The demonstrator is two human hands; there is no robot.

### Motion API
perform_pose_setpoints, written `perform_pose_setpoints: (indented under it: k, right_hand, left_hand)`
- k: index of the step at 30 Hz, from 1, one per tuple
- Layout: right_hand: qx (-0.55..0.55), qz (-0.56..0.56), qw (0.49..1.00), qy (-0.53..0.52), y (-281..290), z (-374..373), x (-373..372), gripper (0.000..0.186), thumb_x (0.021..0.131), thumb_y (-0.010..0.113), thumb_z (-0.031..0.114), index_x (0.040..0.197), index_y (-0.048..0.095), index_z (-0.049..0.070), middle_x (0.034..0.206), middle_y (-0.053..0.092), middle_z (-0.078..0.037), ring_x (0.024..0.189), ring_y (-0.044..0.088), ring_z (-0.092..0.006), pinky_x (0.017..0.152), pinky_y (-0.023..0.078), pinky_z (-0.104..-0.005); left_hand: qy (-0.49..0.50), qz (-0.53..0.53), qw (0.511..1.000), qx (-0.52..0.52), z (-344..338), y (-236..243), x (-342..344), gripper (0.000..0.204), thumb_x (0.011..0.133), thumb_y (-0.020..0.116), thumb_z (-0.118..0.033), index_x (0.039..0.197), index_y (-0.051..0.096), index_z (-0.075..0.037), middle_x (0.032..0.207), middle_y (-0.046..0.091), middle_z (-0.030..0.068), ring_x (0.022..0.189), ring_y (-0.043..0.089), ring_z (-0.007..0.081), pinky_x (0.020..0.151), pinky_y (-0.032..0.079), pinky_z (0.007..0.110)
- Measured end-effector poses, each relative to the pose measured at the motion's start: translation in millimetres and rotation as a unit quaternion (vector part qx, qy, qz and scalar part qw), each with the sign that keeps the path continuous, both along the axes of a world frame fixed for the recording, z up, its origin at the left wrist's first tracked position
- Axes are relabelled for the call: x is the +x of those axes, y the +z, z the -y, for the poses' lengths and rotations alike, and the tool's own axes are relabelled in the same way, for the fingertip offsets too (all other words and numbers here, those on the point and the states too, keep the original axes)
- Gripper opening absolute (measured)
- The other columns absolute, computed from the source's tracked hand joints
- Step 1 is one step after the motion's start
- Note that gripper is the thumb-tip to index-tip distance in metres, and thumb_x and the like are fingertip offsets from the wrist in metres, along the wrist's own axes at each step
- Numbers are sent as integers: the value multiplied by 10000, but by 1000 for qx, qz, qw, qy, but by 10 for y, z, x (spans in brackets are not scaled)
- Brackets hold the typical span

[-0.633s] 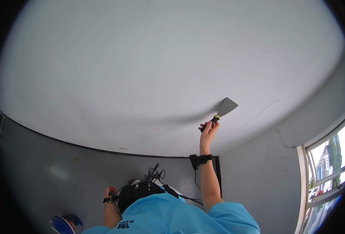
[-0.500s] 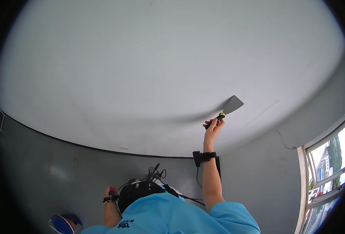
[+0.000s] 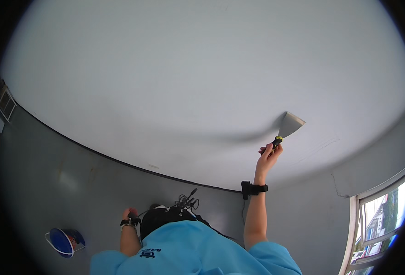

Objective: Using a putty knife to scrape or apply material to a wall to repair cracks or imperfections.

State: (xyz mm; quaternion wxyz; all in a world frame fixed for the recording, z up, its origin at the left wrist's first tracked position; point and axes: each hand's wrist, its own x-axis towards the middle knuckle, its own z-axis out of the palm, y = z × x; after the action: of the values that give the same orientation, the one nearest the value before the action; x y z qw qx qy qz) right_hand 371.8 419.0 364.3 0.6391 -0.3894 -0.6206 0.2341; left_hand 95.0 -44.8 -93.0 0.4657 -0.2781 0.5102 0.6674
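Right of centre, the right grip (image 3: pixel 271 153) clasps a flared metal scraper (image 3: pixel 289 126); I cannot tell whether the left grip (image 3: pixel 130 214) is clenched.

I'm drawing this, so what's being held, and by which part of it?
The right hand holds a scraper by its black handle; I can't tell about the left hand.

Grey floor (image 3: pixel 97 192), daylit window (image 3: pixel 379 222) rightward

One scraper (image 3: pixel 292 125), one bucket (image 3: pixel 61 242), one shirt (image 3: pixel 188 247), one right-hand window (image 3: pixel 380 222) and two wrist straps (image 3: pixel 260 188) show; the cables (image 3: pixel 185 202) are too tangled to count.
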Motion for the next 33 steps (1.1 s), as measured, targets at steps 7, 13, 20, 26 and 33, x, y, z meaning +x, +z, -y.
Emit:
perform_pose_setpoints:
  k: [7,13,20,26,33]
  right_hand:
    - [11,56,994,97,584,502,-543,256,971,494,156,1148,406,-7,831,540,-54,672,561,-106,620,482,-247]
    - [-70,141,973,166,-145,549,-846,287,941,555,140,1130,421,-29,901,541,-106,758,554,-161,695,465,-287]
    - [-101,202,963,150,-776,444,-956,315,916,599,145,1124,438,-29,973,533,-158,831,535,-243,755,452,-327]
    - [-128,165,968,138,-817,397,-1114,327,915,607,187,1114,436,-9,915,572,-144,800,570,-232,734,467,-336]
    - [-133,77,971,182,-630,368,-1191,321,916,602,167,1121,415,4,827,599,-102,738,579,-165,692,461,-283]
  left_hand:
    - [-147,-183,970,-56,-16,819,20,268,930,422,-213,880,602,-21,800,636,116,680,610,247,616,514,377]
    - [114,21,993,-9,188,662,134,228,919,460,-213,986,572,-26,900,641,130,792,622,286,682,528,422]
    - [143,60,988,-20,273,161,385,236,889,526,-236,1007,554,-34,939,637,130,847,625,322,733,531,479]
    - [154,44,986,-46,167,274,434,304,906,486,-200,1093,544,32,945,629,171,793,630,292,643,530,413]
    - [131,29,989,-59,159,368,339,280,895,478,-182,1057,561,31,888,640,174,739,628,280,609,518,409]
